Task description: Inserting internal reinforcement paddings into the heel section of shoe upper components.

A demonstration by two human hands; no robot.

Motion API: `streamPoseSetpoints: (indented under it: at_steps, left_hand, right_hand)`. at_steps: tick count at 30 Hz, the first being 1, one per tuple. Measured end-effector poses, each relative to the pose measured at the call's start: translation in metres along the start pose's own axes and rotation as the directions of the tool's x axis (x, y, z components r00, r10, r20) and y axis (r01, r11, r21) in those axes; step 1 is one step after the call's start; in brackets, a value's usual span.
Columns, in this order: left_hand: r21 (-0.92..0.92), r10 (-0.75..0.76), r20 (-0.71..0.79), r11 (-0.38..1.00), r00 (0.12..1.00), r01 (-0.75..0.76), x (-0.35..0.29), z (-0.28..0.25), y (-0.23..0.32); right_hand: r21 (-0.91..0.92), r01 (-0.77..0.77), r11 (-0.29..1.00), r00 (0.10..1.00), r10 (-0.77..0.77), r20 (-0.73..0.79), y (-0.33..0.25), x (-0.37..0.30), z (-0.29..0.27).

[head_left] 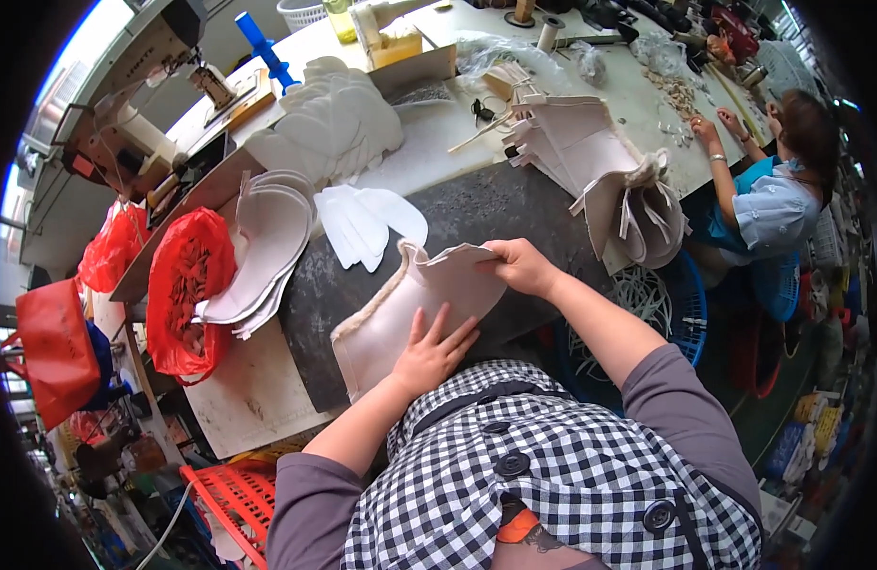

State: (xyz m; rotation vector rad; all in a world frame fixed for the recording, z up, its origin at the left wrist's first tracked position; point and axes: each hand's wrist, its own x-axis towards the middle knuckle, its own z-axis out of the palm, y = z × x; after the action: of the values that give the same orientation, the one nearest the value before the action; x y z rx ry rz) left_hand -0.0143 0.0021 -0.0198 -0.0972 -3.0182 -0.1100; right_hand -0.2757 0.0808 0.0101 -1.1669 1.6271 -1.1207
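Observation:
A pale pinkish-white boot upper piece (391, 328) with a furry beige edge lies over the dark work mat (552, 223), close to my apron. My left hand (433, 356) rests on its surface, fingers stretched and spread. At its far right corner, my right hand (529, 269) pinches the edge between thumb and fingers, lifting it in a fold. Several thin white shaped inserts (367, 220) lie on the mat just beyond the piece. To the right stands a bundle of similar pale upper pieces (576, 133), partly folded over the mat's edge.
Stacked pale pieces (267, 228) and a red bag of scraps (187, 294) lie left. Whitish cut shapes (334, 119) pile up behind, near a sewing machine (139, 71). A blue basket (687, 309) stands low right. A co-worker (781, 195) sits at the far right of the table.

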Motion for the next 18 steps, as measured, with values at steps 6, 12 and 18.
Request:
streamPoseSetpoints:
  at_steps: [6, 12, 18]
  left_hand:
    - [0.036, -0.087, -0.074, 0.995, 0.993, 0.090, -0.011, -0.002, -0.016]
    - [-0.112, -0.089, 0.042, 0.989, 0.995, 0.093, -0.014, -0.005, -0.032]
    - [-0.190, -0.317, -0.242, 0.942, 0.917, 0.276, 0.003, -0.039, -0.097]
  right_hand:
    - [-0.481, 0.099, 0.871, 0.411, -0.476, -0.777, -0.012, -0.047, -0.030]
    - [-0.575, -0.526, 0.627, 0.582, -0.228, -0.781, 0.062, -0.116, -0.049]
    - [0.046, -0.710, 0.703, 0.449, 0.501, -0.740, 0.040, -0.153, -0.084]
